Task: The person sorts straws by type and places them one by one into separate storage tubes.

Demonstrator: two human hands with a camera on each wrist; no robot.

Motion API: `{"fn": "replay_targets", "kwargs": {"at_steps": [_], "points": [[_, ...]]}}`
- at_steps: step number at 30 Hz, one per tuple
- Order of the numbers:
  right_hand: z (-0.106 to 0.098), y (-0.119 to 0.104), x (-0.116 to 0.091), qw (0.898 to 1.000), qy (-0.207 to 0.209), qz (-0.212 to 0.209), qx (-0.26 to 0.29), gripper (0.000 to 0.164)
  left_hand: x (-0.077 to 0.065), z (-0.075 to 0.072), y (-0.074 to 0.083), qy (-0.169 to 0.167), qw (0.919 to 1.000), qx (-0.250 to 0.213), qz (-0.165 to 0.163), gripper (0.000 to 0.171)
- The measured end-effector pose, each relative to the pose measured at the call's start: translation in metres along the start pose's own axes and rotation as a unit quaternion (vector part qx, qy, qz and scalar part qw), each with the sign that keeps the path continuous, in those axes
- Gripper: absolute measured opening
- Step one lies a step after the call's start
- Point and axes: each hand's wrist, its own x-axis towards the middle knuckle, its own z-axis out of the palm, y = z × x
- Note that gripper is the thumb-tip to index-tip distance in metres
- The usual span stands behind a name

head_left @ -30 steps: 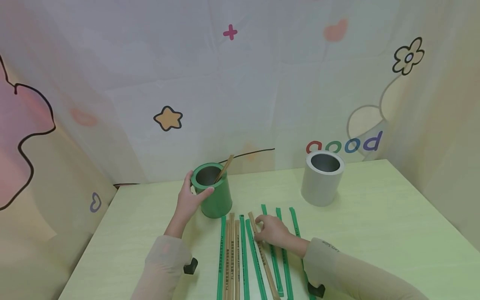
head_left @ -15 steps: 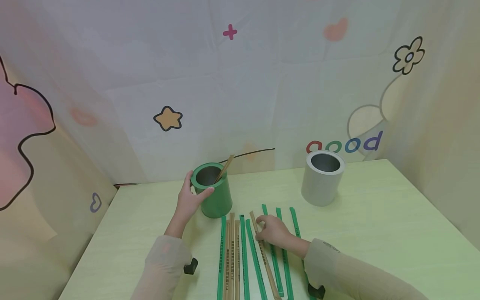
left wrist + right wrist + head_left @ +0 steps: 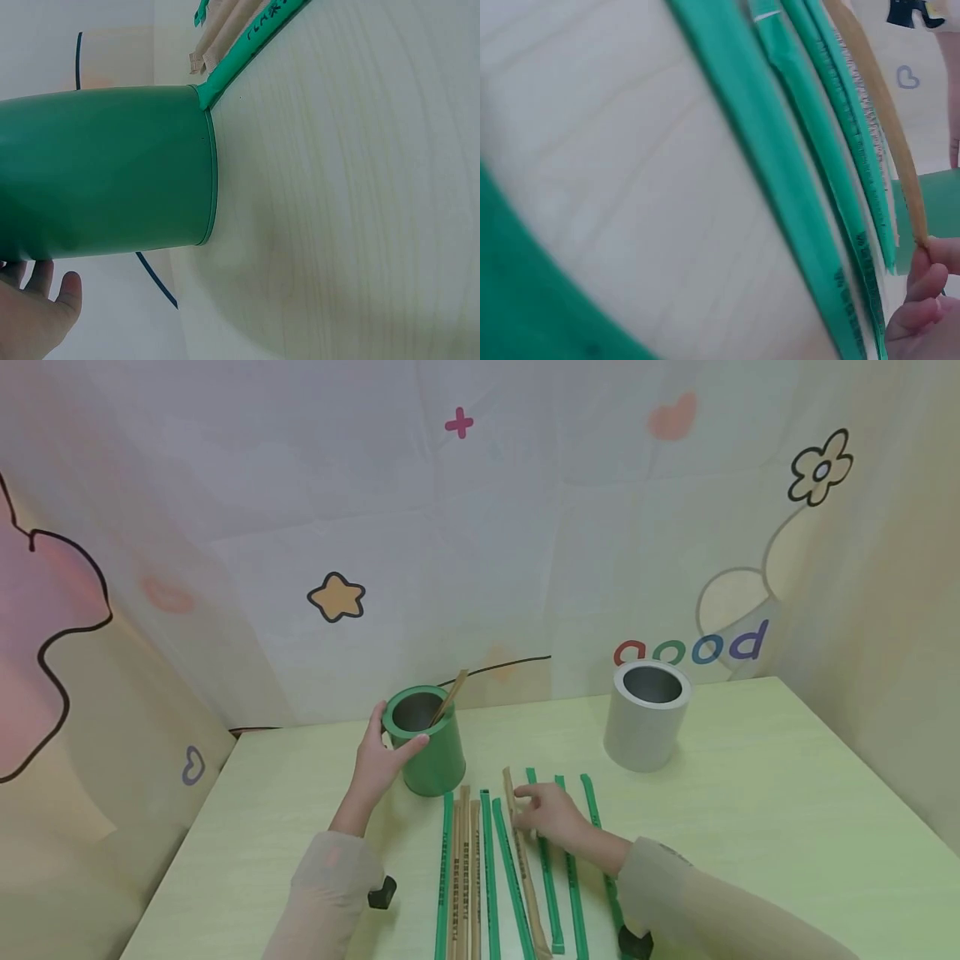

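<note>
My left hand [image 3: 377, 766] holds the green can [image 3: 437, 766] at its rim, thumb toward the front and fingers at the far left side. One thin brown stick [image 3: 450, 695] leans out of the can's mouth. With thumb and fingertips, my right hand [image 3: 552, 817] pinches a brown paper-wrapped straw [image 3: 531, 897] near its far end. The right wrist view shows this brown straw [image 3: 896, 120] raised at a slant above green ones. Beside it on the table lie several green wrapped straws [image 3: 490, 868] and brown wrapped straws [image 3: 465, 860], roughly parallel.
A white can [image 3: 645, 731] stands upright at the back right of the pale table [image 3: 765, 827]. Behind the table hangs a printed cloth [image 3: 495, 552]. Three green straws [image 3: 574, 893] lie under or near my right forearm.
The pinched brown straw has shifted slightly away from me and its far end sits higher. My right hand moved a little with it. My left hand and the green can stayed put.
</note>
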Motion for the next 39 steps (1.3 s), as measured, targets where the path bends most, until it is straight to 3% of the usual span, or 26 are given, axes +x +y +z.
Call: {"fn": "replay_targets", "kwargs": {"at_steps": [7, 11, 17, 39], "points": [[-0.004, -0.009, -0.002, 0.996, 0.001, 0.001, 0.087, 0.043, 0.000, 0.000, 0.000, 0.004, 1.0000, -0.002, 0.001, 0.094], [-0.006, -0.014, -0.004, 0.993, 0.008, 0.023, 0.116, 0.041, 0.000, 0.000, 0.000, 0.004, 1.0000, 0.000, 0.002, 0.095], [-0.008, -0.020, -0.005, 0.990, 0.008, 0.033, 0.139, 0.037, 0.000, 0.000, -0.002, 0.002, 1.0000, 0.000, 0.002, 0.095], [-0.038, -0.075, 0.000, 0.983, 0.007, -0.039, 0.178, 0.039, -0.001, 0.000, 0.001, 0.004, 1.0000, 0.000, -0.002, 0.095]]}}
